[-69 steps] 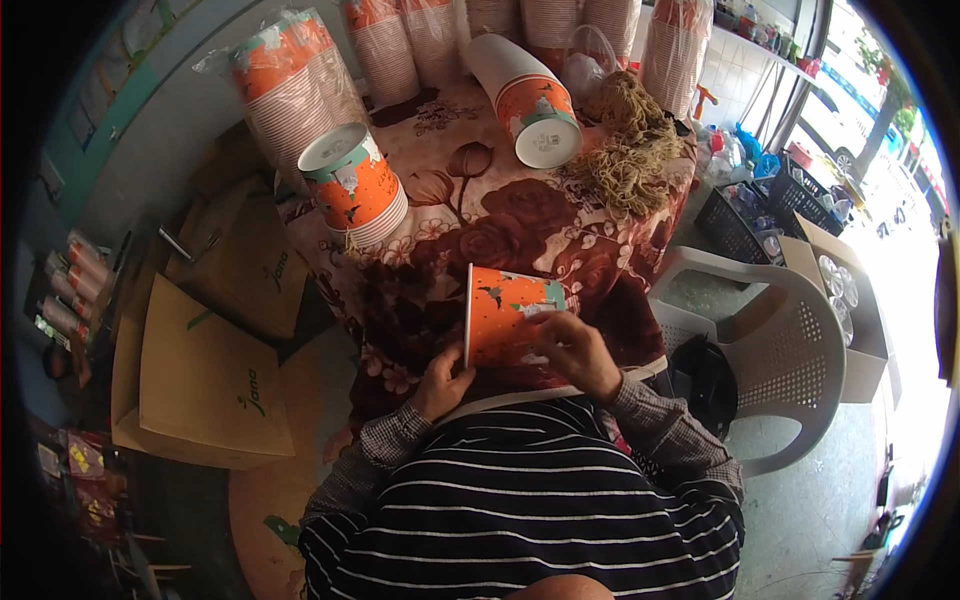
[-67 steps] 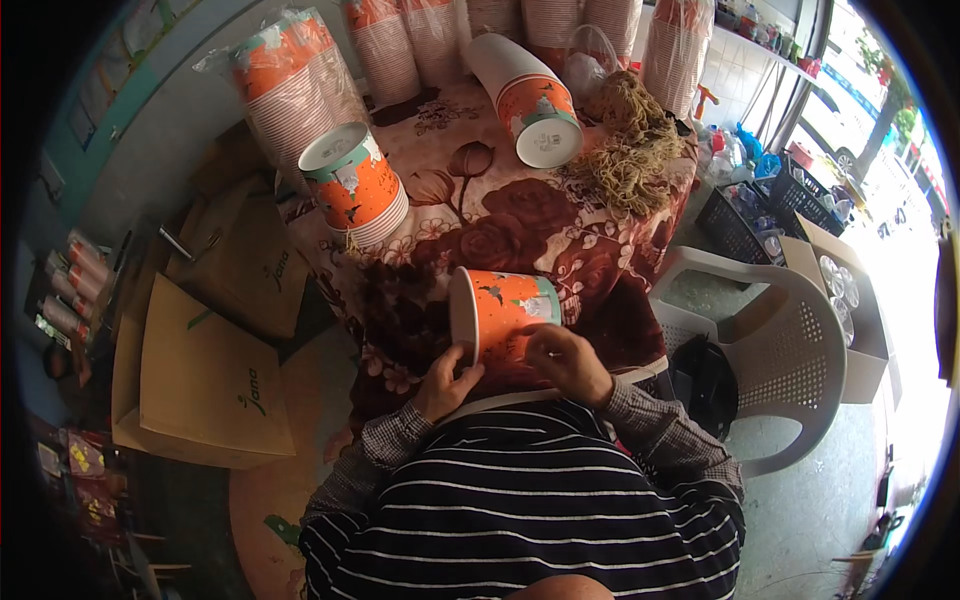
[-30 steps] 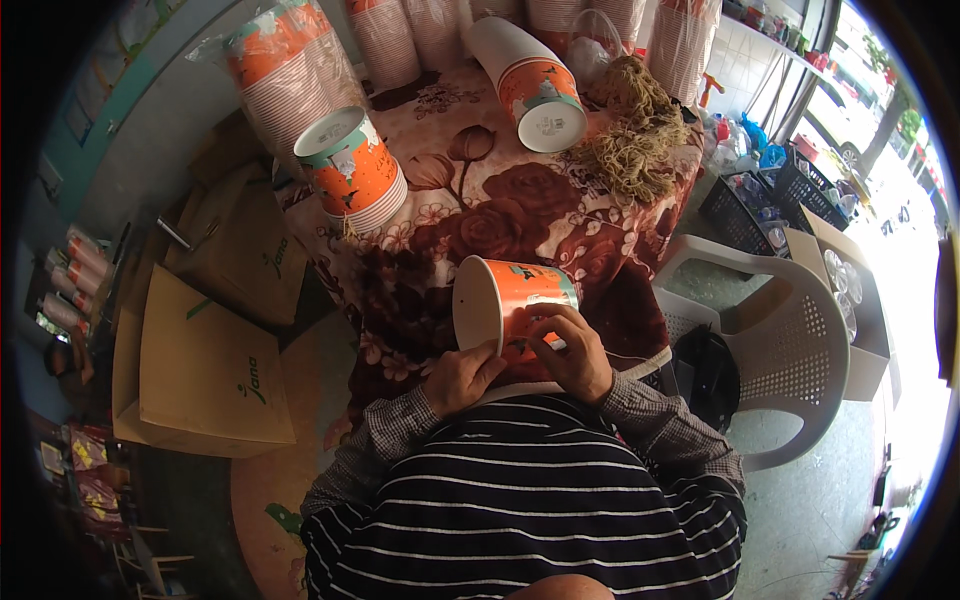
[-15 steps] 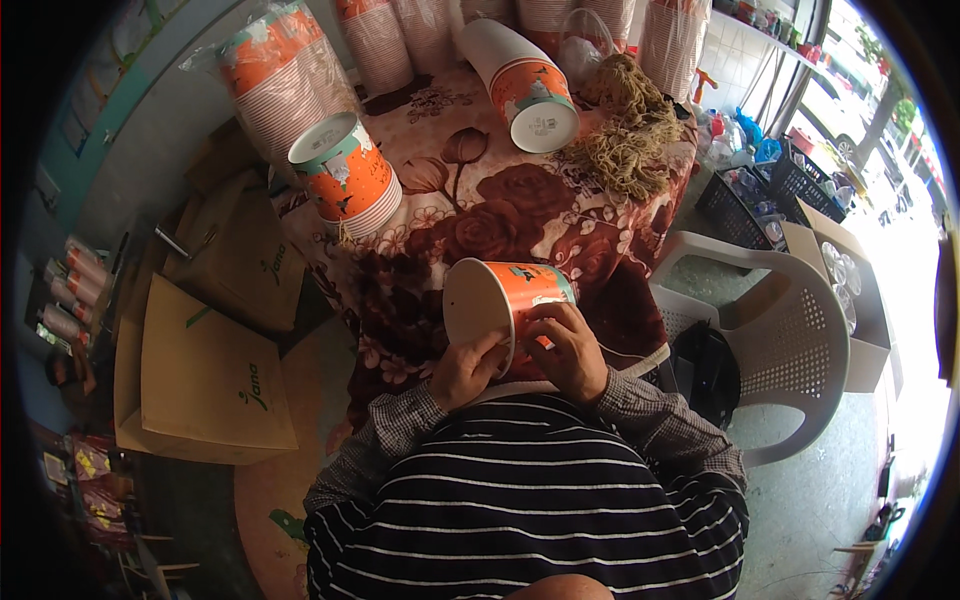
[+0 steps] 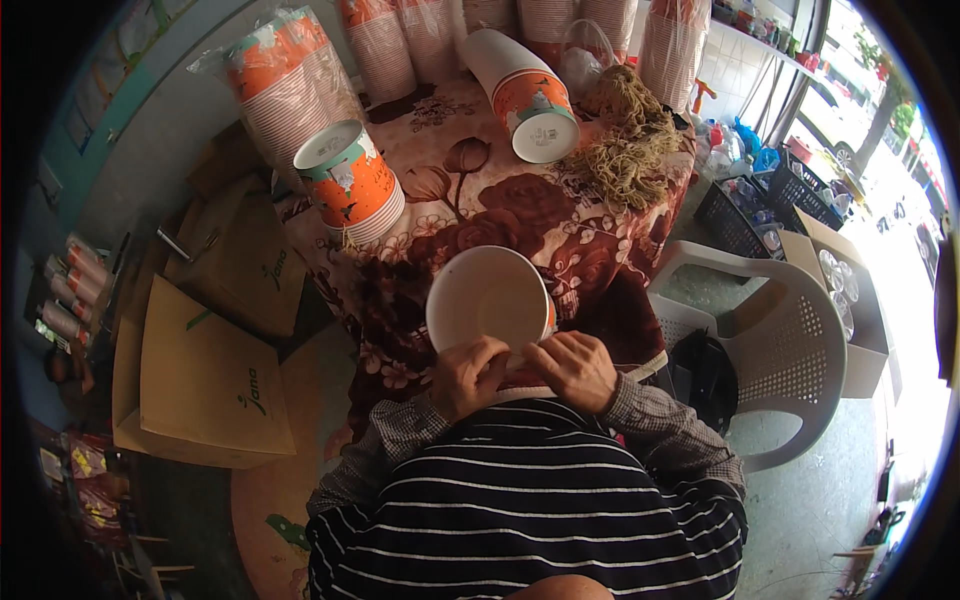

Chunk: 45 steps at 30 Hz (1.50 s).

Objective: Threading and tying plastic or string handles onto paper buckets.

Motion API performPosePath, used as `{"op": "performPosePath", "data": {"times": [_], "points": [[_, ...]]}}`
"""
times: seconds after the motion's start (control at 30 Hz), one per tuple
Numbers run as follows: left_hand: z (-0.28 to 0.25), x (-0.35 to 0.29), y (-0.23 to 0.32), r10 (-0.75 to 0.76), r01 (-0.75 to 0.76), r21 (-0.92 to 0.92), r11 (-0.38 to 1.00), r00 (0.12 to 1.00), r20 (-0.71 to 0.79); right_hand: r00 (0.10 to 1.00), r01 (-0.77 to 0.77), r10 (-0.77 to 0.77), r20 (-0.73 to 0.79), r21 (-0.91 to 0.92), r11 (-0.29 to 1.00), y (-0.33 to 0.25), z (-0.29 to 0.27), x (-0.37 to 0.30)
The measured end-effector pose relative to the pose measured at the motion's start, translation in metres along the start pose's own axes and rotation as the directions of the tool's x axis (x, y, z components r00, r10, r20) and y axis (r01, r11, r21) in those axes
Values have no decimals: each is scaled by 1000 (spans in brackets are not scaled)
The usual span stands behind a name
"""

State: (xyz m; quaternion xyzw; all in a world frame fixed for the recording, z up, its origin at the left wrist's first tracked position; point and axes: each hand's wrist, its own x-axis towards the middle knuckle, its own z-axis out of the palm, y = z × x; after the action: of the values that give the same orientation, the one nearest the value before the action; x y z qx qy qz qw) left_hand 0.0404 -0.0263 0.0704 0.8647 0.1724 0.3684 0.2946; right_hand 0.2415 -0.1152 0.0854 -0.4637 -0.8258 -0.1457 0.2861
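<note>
Flowered tablecloth (image 5: 525,205) spreading out, white-lined paper bucket (image 5: 488,290) tilting at its near edge, mouth facing upward, left hand (image 5: 467,378) gripping the near rim, right hand (image 5: 577,370) curling beside it, its hold impossible to tell, upturned bucket stack (image 5: 352,190) standing farther left, tangled twine (image 5: 632,150) lying beyond.

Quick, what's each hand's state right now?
Left hand: closed on the near rim of the paper tub.
Right hand: curled close by; can't tell if gripping anything.

You have a grey wall (image 5: 190,120) at ten o'clock, a beige, perforated plastic armchair (image 5: 788,345) at three, bright daylight (image 5: 912,330) beyond.
</note>
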Motion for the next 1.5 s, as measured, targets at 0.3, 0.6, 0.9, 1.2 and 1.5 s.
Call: {"op": "performPosePath", "data": {"times": [0.3, 0.6, 0.9, 1.2, 1.5], "points": [[-8, 6, 11, 225, -197, 315, 928, 973, -54, 970, -241, 213, 114, 364, 900, -18, 28, -1], [-1, 15, 22, -180, 158, -192, 969, 978, -102, 943, -312, 321, 90, 576, 755, -24, 37, 5], [-32, 76, 48, -151, 139, -294, 946, 988, -20, 818, -482, 543, 187, 739, 471, 0, -4, 37], [-19, 90, -12, -263, 288, -446, 847, 957, 119, 773, -534, 472, 423, 836, 125, 29, 19, 42], [-25, 95, -22, -274, 361, -505, 784, 931, 240, 772, -540, 570, 281, 763, 356, 26, -50, 46]]}}
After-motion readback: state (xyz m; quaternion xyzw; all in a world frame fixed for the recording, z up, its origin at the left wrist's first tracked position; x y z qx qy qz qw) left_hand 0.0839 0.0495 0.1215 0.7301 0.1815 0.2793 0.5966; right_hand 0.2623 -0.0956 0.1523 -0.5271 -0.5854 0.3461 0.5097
